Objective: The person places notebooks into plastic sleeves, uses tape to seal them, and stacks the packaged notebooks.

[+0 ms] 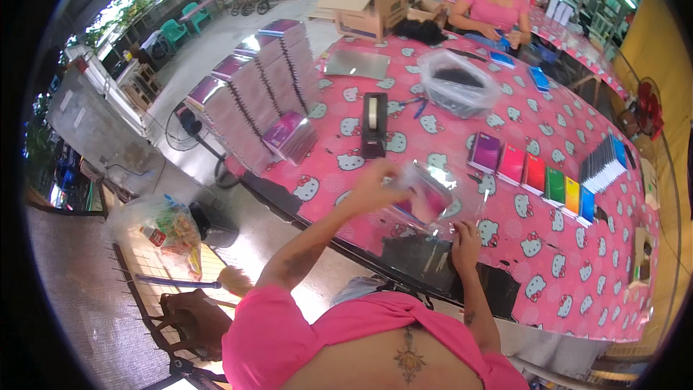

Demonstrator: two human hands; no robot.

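Note:
In front of me on the table lies a pack with a purple cover in transparent plastic (433, 182), its film shiny and loose toward the right. My left hand (377, 189) reaches over the pack's left side; its fingers are smeared by motion, so their grip cannot be made out. At the plastic's lower right edge, my right hand (465, 240) has its fingers closed on the film. A black tape dispenser (374, 126) with a pale roll stands just beyond my left hand.
Tall stacks of notebooks (249, 90) rise at the left table edge. Colored notebooks (534, 173) form a row at right, beside a blue-covered stack (605, 164). Farther back are a plastic-lined tub (460, 87), a blue-handled tool (416, 105), a cardboard box (372, 7) and a seated co-worker (494, 11).

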